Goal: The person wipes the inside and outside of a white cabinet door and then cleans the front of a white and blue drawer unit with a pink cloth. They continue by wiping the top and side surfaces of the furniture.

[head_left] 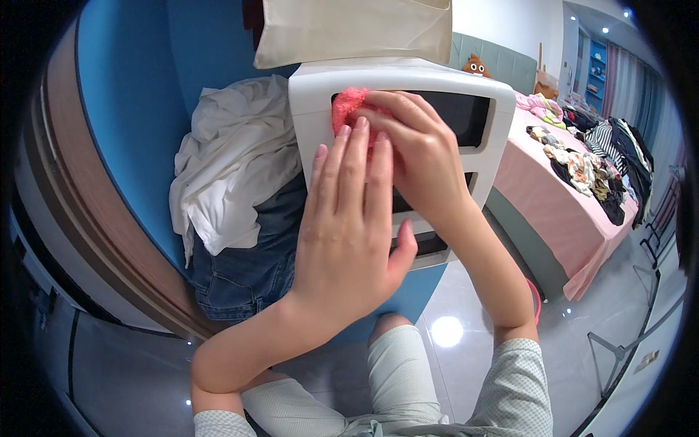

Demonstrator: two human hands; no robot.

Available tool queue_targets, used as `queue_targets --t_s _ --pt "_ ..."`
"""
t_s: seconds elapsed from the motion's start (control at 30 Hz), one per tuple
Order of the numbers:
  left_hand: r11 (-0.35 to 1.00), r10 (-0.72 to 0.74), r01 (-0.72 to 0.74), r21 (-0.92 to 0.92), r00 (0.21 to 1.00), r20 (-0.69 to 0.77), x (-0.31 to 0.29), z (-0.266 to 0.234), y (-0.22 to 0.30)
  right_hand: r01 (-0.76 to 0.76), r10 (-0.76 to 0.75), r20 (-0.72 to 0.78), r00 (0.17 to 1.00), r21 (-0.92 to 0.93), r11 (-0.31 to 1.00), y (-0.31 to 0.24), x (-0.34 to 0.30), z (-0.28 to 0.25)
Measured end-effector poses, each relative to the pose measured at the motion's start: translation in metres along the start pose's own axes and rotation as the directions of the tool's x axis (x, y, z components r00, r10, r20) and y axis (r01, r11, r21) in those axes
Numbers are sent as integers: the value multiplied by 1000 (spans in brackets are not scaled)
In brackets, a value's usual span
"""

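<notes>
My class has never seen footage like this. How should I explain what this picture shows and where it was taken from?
There is no machine here: a person works with two bare hands, seen from a wide fisheye camera on their own head, looking down. That is why straight edges bend and the rim is black.

The right hand holds a coral-pink cloth against the front of a white unit with dark panels. The left hand is spread open beside it; whether it touches the cloth is unclear.

Left of the unit, a crumpled white garment lies over blue jeans. At right, clothes lie on a pink-covered bed.
</notes>
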State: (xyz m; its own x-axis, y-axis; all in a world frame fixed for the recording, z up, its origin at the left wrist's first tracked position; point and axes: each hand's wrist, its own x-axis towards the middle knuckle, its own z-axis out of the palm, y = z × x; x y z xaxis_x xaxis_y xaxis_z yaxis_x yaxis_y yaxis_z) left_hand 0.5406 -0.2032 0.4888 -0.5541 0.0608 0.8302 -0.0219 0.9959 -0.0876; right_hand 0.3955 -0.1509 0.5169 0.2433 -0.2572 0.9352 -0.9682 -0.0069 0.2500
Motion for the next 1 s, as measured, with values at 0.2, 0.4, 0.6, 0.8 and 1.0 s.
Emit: queue_targets --t_s 0.2,0.4,0.6,0.8,1.0 --pt "987 93 -83 140 993 -67 6 20 -19 13 7 84 996 -241 970 -6 -12 -9" --pt "968 234 -225 109 970 -71 35 37 -15 -115 127 23 992 -283 952 2 -26 -27" --pt "946 322 -323 32 946 24 49 50 -3 -158 195 26 981 -487 859 14 -44 -46" --pt "919 371 -374 123 927 51 61 70 6 -164 204 10 979 -556 815 25 -50 -54" --pt "939 323 -325 113 946 32 48 69 1 -178 216 41 975 -431 885 15 -51 -44"
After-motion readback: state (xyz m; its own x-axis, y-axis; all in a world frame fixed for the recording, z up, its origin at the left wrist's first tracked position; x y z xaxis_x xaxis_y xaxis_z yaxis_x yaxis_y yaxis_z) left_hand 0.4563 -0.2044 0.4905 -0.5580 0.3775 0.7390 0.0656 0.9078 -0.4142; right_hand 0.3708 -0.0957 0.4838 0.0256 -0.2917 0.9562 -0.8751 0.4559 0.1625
